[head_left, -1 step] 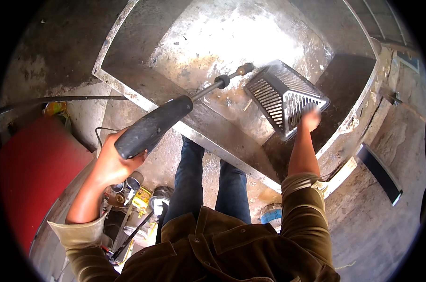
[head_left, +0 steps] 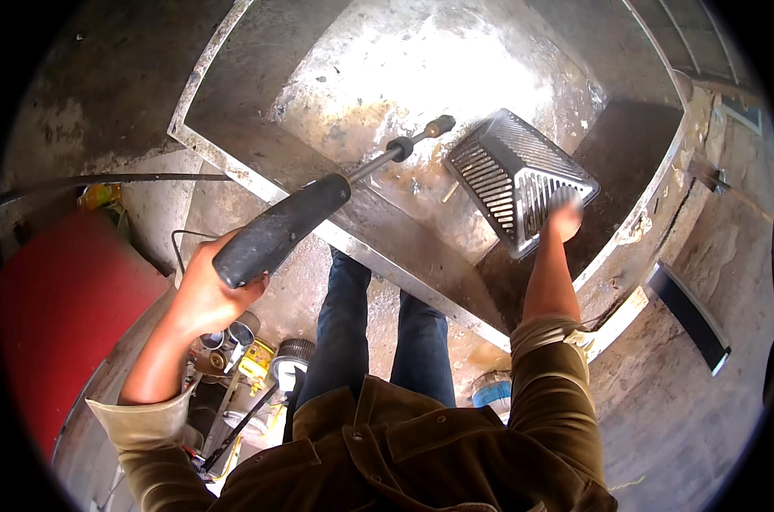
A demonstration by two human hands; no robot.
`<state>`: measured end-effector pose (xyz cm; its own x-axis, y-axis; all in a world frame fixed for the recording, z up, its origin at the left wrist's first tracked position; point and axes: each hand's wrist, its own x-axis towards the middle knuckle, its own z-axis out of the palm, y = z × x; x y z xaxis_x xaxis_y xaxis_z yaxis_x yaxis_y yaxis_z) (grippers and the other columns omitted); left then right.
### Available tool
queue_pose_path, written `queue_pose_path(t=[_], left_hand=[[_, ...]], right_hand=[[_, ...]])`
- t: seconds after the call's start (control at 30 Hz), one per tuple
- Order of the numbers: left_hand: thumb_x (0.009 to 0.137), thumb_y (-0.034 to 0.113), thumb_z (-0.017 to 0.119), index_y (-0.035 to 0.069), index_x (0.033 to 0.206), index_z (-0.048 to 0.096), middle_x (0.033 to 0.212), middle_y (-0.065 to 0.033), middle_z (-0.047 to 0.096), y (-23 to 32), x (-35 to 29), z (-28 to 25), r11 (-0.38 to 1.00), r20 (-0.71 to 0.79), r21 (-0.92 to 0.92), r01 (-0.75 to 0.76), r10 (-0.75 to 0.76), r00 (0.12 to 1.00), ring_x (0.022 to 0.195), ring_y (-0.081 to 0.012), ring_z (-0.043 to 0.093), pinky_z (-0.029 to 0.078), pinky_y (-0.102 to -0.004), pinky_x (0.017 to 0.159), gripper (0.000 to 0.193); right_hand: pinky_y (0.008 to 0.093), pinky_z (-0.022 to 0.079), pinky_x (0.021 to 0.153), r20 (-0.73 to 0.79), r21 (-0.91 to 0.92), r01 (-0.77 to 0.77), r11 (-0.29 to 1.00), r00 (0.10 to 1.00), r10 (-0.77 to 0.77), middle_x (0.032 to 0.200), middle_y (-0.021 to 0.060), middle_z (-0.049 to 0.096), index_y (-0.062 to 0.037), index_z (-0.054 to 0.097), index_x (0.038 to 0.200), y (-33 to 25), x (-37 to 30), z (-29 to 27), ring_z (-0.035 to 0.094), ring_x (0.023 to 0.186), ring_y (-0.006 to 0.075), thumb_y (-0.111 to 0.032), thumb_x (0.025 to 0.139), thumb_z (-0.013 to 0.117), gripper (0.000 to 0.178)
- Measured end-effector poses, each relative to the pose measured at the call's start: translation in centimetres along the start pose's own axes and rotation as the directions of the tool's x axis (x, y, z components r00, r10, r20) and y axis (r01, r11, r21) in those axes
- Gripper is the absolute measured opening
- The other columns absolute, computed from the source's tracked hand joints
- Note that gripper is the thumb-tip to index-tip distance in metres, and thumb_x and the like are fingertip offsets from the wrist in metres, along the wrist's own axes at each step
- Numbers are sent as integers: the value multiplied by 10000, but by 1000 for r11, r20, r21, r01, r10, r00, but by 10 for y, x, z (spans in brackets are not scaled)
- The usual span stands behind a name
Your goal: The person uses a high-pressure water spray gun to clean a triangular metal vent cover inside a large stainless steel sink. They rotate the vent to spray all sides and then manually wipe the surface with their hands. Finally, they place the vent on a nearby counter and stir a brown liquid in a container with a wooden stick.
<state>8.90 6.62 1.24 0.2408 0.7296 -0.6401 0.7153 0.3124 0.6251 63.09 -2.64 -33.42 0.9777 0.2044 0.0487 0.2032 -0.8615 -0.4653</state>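
Observation:
My left hand [head_left: 212, 294] is wrapped round the grip of a black pressure-washer gun [head_left: 283, 230]. Its metal lance points away to the right and ends in a brass-coloured nozzle [head_left: 440, 126], close to the left side of a slotted, pyramid-shaped dark guard [head_left: 517, 175]. The guard is wet and tilted inside a metal-rimmed basin. At its near right corner my right hand [head_left: 564, 218] holds it, the fingertips blurred and partly hidden. Whitish mist hangs over the guard and the basin beyond it.
The basin's pale rim [head_left: 395, 271] runs between my legs and the guard. A red panel [head_left: 71, 316] stands at left. Cans, a yellow container [head_left: 257, 360] and other items crowd the floor by my left leg. A dark curved strip [head_left: 690, 317] lies at right.
The gun's nozzle has shifted very slightly left, and its rear end a touch to the right. The guard and my right hand look almost still.

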Motion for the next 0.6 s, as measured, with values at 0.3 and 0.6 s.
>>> queue_pose_path(t=[0.3, 0.6], left_hand=[[662, 6, 677, -9, 960, 603, 792, -154, 643, -14, -2, 9, 991, 67, 119, 60, -69, 995, 724, -246, 645, 491, -329, 702, 308], [641, 6, 672, -1, 904, 602, 735, -150, 629, -5, 2, 19, 989, 114, 144, -29, 13, 993, 658, -265, 633, 486, -343, 659, 272]], right_hand=[[393, 522, 726, 200, -9, -330, 944, 924, 325, 999, 220, 667, 103, 630, 1046, 38, 26, 10, 663, 846, 307, -355, 845, 659, 502], [389, 508, 650, 409, 1, -401, 916, 836, 366, 996, 125, 665, 75, 601, 1090, 110, 48, 20, 640, 797, 229, -275, 816, 731, 463]])
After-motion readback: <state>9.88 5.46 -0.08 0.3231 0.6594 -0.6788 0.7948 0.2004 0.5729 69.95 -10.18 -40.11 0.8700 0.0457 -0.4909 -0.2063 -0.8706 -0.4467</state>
